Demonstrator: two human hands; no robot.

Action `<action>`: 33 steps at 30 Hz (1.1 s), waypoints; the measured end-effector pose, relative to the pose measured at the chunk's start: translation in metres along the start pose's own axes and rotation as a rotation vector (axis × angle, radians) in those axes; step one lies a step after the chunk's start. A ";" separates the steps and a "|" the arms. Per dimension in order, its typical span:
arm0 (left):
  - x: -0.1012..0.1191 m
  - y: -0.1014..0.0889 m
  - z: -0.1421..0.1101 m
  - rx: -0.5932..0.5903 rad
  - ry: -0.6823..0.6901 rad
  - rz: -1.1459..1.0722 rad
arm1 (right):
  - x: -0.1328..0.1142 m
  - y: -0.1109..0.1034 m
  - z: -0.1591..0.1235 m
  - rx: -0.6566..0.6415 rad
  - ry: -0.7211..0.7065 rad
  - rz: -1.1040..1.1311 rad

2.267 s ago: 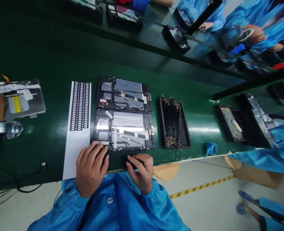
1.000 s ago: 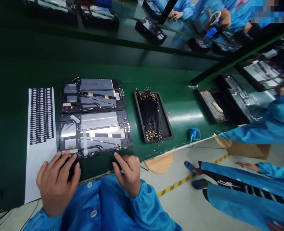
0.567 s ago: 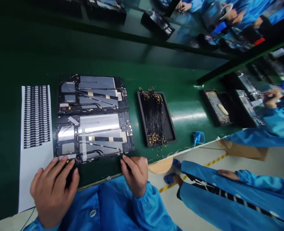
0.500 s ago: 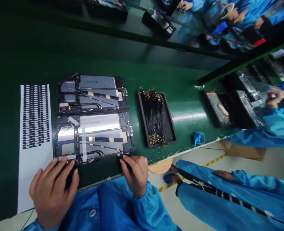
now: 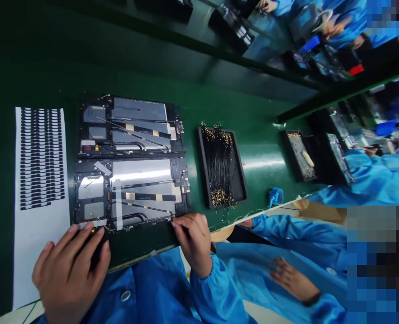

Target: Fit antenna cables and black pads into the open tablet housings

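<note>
Frame (image 5: 140,185), nearer of two, lies flat on the green tabletop (image 5: 199,101) directly in front of the person; taken as the clock centre, 12 pointing away. Left hand (image 5: 69,274): fingers spread and loose, clasping nothing, tips at the frame's 8 o'clock corner beside a pale strip (image 5: 101,222). Right hand (image 5: 196,238): fingers curled, thumb and forefinger close together at the near edge, toward 4 o'clock; cannot tell whether they pinch anything. Second frame (image 5: 132,108) sits at 12 o'clock, long side against the first. At 9 o'clock, just beside: white sheet (image 5: 44,243) with rows of black stickers (image 5: 41,153) on its far half. Between 2 and 3 o'clock: black tray (image 5: 237,182) holding a bundle of black wires (image 5: 219,162) with gold-coloured ends. Blue strap (image 5: 275,196) at 3 o'clock, well apart. Co-worker's hand (image 5: 296,281), blurred, at 4 o'clock, off the tabletop.
</note>
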State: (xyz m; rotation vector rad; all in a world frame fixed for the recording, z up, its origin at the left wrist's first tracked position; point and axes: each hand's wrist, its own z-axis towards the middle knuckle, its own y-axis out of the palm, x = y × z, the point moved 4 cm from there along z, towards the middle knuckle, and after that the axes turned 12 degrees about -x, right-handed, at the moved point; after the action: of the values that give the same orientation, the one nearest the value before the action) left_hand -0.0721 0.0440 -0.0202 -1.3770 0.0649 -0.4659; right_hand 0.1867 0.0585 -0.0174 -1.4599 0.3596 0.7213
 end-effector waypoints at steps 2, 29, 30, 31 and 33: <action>0.001 -0.001 0.000 0.009 0.006 -0.002 | 0.001 0.001 -0.001 -0.007 -0.022 -0.041; -0.004 0.004 -0.005 -0.035 -0.035 -0.022 | -0.004 -0.005 0.006 -0.098 -0.081 -0.133; -0.004 0.004 -0.005 -0.032 -0.038 -0.026 | -0.005 -0.006 0.007 -0.109 -0.075 -0.133; -0.004 0.004 -0.005 -0.028 -0.041 -0.031 | -0.006 -0.006 0.007 -0.116 -0.068 -0.132; -0.004 0.005 -0.006 -0.031 -0.053 -0.032 | -0.006 -0.006 0.007 -0.114 -0.053 -0.117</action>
State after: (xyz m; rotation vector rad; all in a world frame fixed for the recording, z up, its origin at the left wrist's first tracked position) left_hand -0.0765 0.0409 -0.0273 -1.4213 0.0071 -0.4568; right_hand 0.1849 0.0647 -0.0080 -1.5522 0.1933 0.6942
